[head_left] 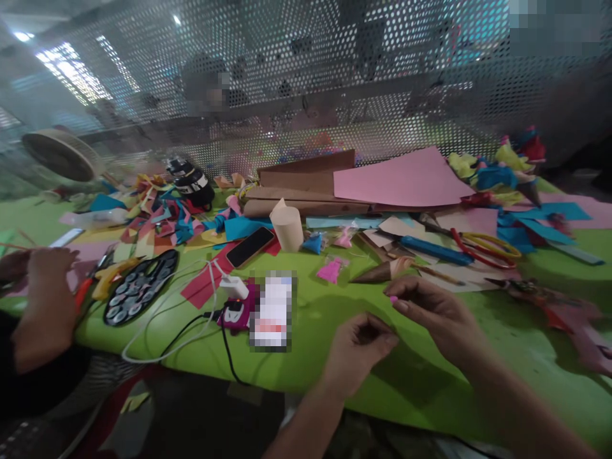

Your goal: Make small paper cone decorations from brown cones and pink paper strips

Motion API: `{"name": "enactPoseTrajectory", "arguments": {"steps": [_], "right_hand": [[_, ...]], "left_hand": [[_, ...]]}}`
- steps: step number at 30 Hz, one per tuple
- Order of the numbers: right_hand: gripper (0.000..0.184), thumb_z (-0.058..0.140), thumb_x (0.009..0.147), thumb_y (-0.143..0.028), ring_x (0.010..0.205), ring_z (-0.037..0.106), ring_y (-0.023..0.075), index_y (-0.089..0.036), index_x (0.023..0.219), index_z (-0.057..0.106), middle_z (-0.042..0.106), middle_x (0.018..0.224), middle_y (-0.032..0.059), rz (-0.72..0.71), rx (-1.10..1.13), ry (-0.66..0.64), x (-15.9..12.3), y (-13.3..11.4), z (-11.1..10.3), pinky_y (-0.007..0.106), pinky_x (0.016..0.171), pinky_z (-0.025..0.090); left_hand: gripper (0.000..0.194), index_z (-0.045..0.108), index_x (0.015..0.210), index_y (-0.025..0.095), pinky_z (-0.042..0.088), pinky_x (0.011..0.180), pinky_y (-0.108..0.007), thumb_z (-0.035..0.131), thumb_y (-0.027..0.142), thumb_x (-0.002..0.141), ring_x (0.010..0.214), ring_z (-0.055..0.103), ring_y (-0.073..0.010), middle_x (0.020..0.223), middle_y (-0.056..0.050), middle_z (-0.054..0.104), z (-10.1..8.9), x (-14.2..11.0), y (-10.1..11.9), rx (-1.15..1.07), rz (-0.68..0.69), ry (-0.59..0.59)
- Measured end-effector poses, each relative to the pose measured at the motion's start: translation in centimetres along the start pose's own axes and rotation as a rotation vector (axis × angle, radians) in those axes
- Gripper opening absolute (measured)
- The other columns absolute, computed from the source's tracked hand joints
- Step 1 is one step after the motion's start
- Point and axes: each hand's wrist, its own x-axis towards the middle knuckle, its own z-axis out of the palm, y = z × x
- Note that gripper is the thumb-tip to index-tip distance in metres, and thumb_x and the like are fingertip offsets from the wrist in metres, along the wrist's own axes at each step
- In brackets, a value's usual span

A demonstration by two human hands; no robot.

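Observation:
My left hand (358, 354) hovers over the green table (325, 306) near its front edge, fingers curled into a loose fist; what it holds, if anything, is hidden. My right hand (430, 312) is just to the right, fingers pinched on a tiny pink piece (393, 298). A brown paper cone (382, 273) lies just beyond my right hand. A small pink folded paper (330, 270) rests further left.
Another person's hand (43, 274) works at the far left beside a paint palette (138, 288). A phone (249, 247), beige paper cup (287, 227), pink sheet (406, 178), blue cutter (435, 250), scissors (488, 247), cables and paper scraps crowd the table. Perforated metal screen behind.

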Motion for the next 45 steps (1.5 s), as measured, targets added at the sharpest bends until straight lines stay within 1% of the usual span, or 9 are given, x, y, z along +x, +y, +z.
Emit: {"name": "enactPoseTrajectory", "arguments": {"steps": [4,9,14,21,29,32,37,42,45], "right_hand": [[0.030,0.081,0.077,-0.051,0.075,0.062,0.0195,-0.024,0.083,0.071,0.066,0.081,0.0031,0.063,0.060,0.029,-0.1,0.4,0.1,0.030,0.066,0.054],[0.028,0.075,0.084,-0.052,0.071,0.059,0.0188,-0.024,0.082,0.071,0.065,0.079,0.0039,0.052,0.121,0.054,-0.1,0.8,-0.1,0.030,0.062,0.052],[0.030,0.071,0.087,-0.053,0.064,0.058,0.0178,-0.024,0.079,0.070,0.068,0.076,0.0046,0.060,0.215,0.039,0.0,0.4,-0.1,0.031,0.058,0.052],[0.035,0.067,0.088,-0.056,0.058,0.060,0.0181,-0.023,0.078,0.063,0.070,0.074,0.0060,0.144,0.270,-0.011,0.0,-0.4,0.1,0.031,0.052,0.053],[0.036,0.072,0.083,-0.058,0.056,0.059,0.0172,-0.023,0.077,0.062,0.071,0.075,0.0059,0.200,0.361,-0.044,0.0,-0.4,0.1,0.030,0.050,0.052],[0.036,0.073,0.083,-0.057,0.056,0.059,0.0171,-0.023,0.077,0.063,0.072,0.076,0.0071,0.234,0.399,-0.067,-0.1,-0.3,0.1,0.030,0.049,0.051],[0.032,0.074,0.085,-0.052,0.058,0.060,0.0163,-0.022,0.078,0.066,0.073,0.081,0.0076,0.239,0.440,-0.142,-0.3,-0.4,0.2,0.028,0.051,0.052],[0.032,0.075,0.084,-0.052,0.058,0.059,0.0159,-0.022,0.078,0.069,0.074,0.083,0.0081,0.213,0.418,-0.155,-0.4,-0.5,0.0,0.028,0.051,0.053],[0.029,0.076,0.085,-0.049,0.058,0.060,0.0150,-0.021,0.079,0.070,0.075,0.084,0.0079,0.202,0.396,-0.152,-0.5,-0.5,-0.1,0.027,0.053,0.054]], "left_hand": [[0.033,0.067,0.065,0.018,0.040,0.068,-0.028,0.086,0.044,0.064,0.069,0.054,-0.0156,0.068,-0.003,0.064,0.2,-0.5,0.1,0.158,0.026,-0.082],[0.030,0.067,0.062,0.019,0.040,0.067,-0.028,0.086,0.043,0.067,0.070,0.056,-0.0173,0.068,-0.004,0.066,0.2,-1.0,0.1,0.328,0.113,-0.141],[0.031,0.072,0.062,0.019,0.042,0.068,-0.028,0.084,0.046,0.070,0.071,0.058,-0.0182,0.069,-0.005,0.067,0.2,-1.0,-0.1,0.296,0.140,-0.156],[0.026,0.078,0.075,0.018,0.047,0.072,-0.030,0.075,0.044,0.081,0.074,0.062,-0.0197,0.077,-0.008,0.073,-0.1,-0.4,0.4,0.142,0.134,0.008],[0.031,0.063,0.064,0.017,0.042,0.061,-0.024,0.090,0.031,0.060,0.064,0.052,-0.0126,0.065,-0.001,0.062,-0.4,0.6,0.1,-0.022,0.168,0.304],[0.033,0.060,0.068,0.017,0.042,0.063,-0.022,0.090,0.029,0.060,0.065,0.052,-0.0109,0.068,0.001,0.060,-0.4,0.6,0.1,-0.104,0.189,0.310],[0.037,0.074,0.098,0.018,0.047,0.065,-0.024,0.087,0.034,0.067,0.069,0.056,-0.0118,0.091,-0.006,0.073,0.0,0.4,0.2,-0.075,0.131,0.166],[0.029,0.073,0.076,0.015,0.046,0.057,-0.023,0.085,0.041,0.068,0.061,0.058,-0.0122,0.069,-0.004,0.070,0.0,0.5,0.2,-0.070,0.131,0.267],[0.030,0.074,0.077,0.014,0.049,0.057,-0.023,0.084,0.042,0.069,0.062,0.061,-0.0129,0.070,-0.005,0.072,-0.3,0.6,0.2,-0.082,0.149,0.306]]}}
